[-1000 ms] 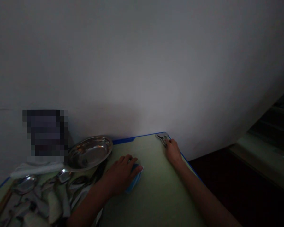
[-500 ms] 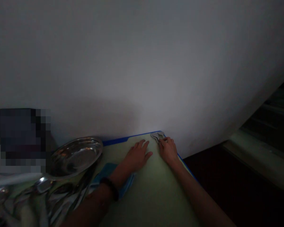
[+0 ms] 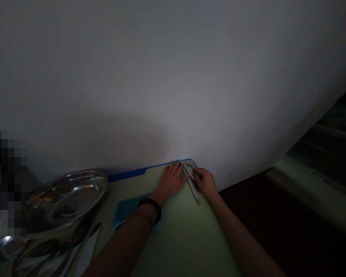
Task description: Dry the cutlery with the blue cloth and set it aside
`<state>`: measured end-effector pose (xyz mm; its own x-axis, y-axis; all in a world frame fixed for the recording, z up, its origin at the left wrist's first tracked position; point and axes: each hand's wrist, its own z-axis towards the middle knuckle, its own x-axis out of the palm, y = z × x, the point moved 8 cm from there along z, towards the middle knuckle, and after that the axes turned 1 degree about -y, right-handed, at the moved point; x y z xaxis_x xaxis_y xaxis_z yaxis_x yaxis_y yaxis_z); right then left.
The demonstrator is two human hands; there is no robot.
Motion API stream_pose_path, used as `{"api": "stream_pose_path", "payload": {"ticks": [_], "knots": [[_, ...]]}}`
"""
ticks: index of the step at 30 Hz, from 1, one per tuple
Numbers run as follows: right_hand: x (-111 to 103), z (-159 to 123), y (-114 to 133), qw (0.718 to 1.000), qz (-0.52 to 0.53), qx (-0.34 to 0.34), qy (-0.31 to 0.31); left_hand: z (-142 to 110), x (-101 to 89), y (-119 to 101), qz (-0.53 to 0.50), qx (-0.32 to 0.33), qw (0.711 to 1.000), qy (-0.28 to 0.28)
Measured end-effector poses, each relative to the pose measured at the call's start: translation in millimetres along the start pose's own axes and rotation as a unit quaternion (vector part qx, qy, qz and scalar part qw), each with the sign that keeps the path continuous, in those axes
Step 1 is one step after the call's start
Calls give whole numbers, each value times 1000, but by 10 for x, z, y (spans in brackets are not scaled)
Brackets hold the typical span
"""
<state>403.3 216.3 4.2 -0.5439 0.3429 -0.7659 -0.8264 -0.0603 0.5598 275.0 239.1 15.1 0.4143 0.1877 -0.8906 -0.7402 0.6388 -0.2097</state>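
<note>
Near the table's far corner, my left hand (image 3: 171, 179) lies with fingers stretched out, its fingertips and thumb against a metal spoon (image 3: 193, 190) whose handle points toward me. My right hand (image 3: 205, 182) is closed in a pinch on another spoon (image 3: 190, 162) at the corner's right edge; its handle is mostly hidden by the fingers. The spoons lie close together, their heads toward the wall. Under my left forearm rests a folded blue cloth (image 3: 123, 211), apart from my fingers.
An oval steel dish (image 3: 72, 196) stands at the left. In front of it lie several ladles and knives (image 3: 89, 246) on the green table top (image 3: 187, 238) with blue edging. A white wall (image 3: 173, 84) rises behind. Dark floor (image 3: 256, 223) drops off at the right.
My left hand has left the blue cloth and moved forward and right to the spoons. My right hand stays at the corner with its spoon. The view has turned right.
</note>
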Motion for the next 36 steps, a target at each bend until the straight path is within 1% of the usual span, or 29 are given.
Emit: {"api": "stream_pose_path", "payload": {"ticks": [4, 10, 16, 21, 26, 29, 34, 36], "knots": [[-28, 1, -30, 1000, 23, 17, -11, 19, 56, 10, -7, 11, 1000, 14], [-103, 30, -118, 997, 34, 46, -45, 7, 162, 21, -17, 22, 998, 59], [-77, 46, -166, 995, 54, 44, -69, 9, 212, 43, -19, 34, 997, 66], [-4, 48, -72, 998, 31, 25, -57, 4, 182, 33, -17, 59, 997, 47], [2, 25, 30, 1000, 12, 0, -28, 3, 80, -27, -15, 76, 997, -1], [12, 13, 58, 1000, 15, -11, -14, 12, 43, -29, -10, 66, 997, -28], [29, 19, 17, 999, 11, -9, -29, 33, 61, 49, 3, 26, 998, -56], [37, 27, -25, 999, 18, -3, -33, 37, 73, 61, 5, 21, 998, -59]]}}
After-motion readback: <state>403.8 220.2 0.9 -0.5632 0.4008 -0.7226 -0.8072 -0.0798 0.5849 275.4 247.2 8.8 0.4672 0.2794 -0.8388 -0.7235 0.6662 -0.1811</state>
